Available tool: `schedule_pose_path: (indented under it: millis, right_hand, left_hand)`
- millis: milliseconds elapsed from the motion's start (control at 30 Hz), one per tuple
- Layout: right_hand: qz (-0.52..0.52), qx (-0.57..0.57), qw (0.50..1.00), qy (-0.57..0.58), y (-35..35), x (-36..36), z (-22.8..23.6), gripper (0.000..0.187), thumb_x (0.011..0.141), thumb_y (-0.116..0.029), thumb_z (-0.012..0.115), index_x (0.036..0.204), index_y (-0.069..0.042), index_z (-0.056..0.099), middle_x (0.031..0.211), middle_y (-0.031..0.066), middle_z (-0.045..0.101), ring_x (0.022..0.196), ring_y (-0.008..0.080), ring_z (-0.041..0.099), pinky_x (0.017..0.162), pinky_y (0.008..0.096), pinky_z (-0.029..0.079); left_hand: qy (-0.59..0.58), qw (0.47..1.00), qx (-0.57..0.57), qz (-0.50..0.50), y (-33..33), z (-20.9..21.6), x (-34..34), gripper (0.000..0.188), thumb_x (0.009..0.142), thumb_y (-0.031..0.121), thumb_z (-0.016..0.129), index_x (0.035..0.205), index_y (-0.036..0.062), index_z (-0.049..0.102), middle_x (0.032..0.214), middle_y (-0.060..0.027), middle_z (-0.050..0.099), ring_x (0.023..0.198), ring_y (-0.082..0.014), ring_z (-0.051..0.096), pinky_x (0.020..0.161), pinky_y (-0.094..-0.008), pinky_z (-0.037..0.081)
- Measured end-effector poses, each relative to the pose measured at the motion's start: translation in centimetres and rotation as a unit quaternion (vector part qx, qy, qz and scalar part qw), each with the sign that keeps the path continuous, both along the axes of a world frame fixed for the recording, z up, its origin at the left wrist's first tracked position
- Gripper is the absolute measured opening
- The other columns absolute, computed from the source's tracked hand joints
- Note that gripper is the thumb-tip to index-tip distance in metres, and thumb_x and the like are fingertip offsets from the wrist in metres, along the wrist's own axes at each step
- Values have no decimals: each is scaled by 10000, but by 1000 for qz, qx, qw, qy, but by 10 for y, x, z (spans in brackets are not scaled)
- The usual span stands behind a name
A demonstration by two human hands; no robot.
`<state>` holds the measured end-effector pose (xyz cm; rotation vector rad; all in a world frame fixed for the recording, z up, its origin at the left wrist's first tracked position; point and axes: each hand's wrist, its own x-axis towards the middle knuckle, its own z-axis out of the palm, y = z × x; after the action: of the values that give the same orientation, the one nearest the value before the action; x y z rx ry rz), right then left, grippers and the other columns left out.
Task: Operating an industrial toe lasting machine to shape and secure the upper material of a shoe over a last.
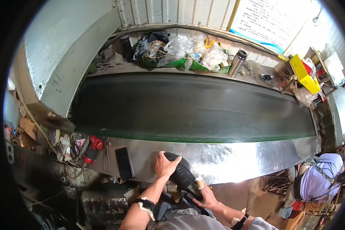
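Observation:
My left hand (163, 165) grips the toe end of a black shoe (183, 175) resting against the shiny metal edge (226, 159) of a conveyor. My right hand (207, 196) holds the shoe's heel end from below, close to my body. The shoe lies tilted between both hands, sole side toward me. A dark conveyor belt (188, 107) runs left to right just beyond the metal edge.
A black phone (124, 163) lies on the metal edge left of my hands, with red-handled tools (92, 147) and pliers further left. Behind the belt sit a green tray of plastic bags (188, 53), a steel flask (237, 62) and a yellow box (304, 73). Another person (320, 180) sits at right.

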<state>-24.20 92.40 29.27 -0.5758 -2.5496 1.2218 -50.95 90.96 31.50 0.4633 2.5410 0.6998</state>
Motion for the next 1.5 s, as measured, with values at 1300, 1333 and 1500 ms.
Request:
schedule_pose_path:
  millis: [1300,1333,1500]
  right_hand:
    - [279,-669,672,-152,-576,-204,207,461,990,-124,655,1424,-46,519,1079,57,693,881,120,643,771,292,545]
    - [281,-668,674,-147,-586,-206,202,461,990,-124,655,1424,-46,519,1079,57,693,881,120,643,771,292,545]
    - [242,-682,672,-156,-622,-221,199,487,996,-59,617,1462,-54,476,1088,67,693,877,138,661,764,306,564]
  left_hand:
    - [94,426,682,587,-705,200,137,329,1026,327,557,1112,38,689,1019,-79,727,890,-205,686,829,-337,546]
    - [83,378,729,564,-706,196,137,329,1025,331,557,1120,44,688,1041,-84,729,915,-215,687,844,-346,546]
    - [35,374,683,627,-719,185,131,303,1008,335,613,1060,47,694,940,-61,718,761,-158,644,658,-307,493]
